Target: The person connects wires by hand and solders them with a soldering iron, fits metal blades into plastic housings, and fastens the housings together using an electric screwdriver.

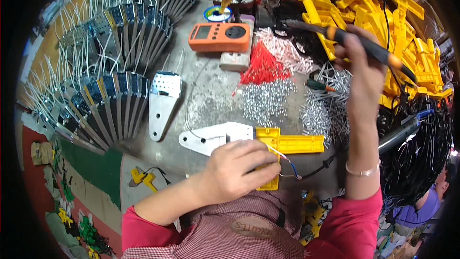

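Note:
My left hand presses its curled fingers on a yellow T-shaped plastic housing at the table's near edge; its thumb is hidden. A white metal plate with a tapered end meets the housing on the left, partly behind my fingers. Thin white and blue wires come out beside the fingertips, near a black cable. Raised at the right, my right hand is closed round a black-and-orange-handled tool. The tool's narrow grey tip points left and is blurred, so its exact kind is unclear.
Another metal plate lies left, beside fanned rows of plates with white wires. Beyond are an orange meter, red parts, small screws and long screws. Yellow housings and black cables crowd the right.

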`<state>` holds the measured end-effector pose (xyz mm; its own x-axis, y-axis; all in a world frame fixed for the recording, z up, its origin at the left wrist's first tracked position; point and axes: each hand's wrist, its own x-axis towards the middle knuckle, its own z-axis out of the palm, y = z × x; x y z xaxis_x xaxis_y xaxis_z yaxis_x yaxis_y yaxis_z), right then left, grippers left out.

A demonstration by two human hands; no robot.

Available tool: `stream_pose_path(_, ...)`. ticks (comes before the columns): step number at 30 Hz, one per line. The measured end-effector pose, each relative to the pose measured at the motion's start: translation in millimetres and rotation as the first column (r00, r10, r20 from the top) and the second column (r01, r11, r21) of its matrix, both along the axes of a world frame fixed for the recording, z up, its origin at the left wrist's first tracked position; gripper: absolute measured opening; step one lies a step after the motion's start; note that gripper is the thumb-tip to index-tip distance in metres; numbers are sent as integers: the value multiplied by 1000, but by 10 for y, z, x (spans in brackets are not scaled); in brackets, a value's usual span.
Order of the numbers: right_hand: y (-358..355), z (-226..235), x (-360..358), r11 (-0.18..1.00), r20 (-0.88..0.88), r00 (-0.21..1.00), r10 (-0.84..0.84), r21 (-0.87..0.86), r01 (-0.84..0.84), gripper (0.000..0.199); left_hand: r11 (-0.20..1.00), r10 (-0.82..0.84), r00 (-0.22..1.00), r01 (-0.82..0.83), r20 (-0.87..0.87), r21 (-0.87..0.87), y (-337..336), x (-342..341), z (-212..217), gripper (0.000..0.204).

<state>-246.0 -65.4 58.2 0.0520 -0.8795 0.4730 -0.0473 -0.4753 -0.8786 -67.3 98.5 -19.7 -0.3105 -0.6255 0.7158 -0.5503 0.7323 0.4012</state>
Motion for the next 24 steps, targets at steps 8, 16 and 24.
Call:
stream_pose_path(8,-1286,-616,454,972,-78,970,231,71,-225,43,992,111,994,-110,3,-69,-116,-67,36,29)
stream_pose_path(16,639,-201,-425,817,-571,627,530,542,-196,22,984,180,983,-181,-34,-5,-210,17,-6,27)
stream_pose_path(24,1311,-487,-393,949,-613,739,281,60,-310,26,991,71,996,-65,-46,120,-84,-88,93,24)
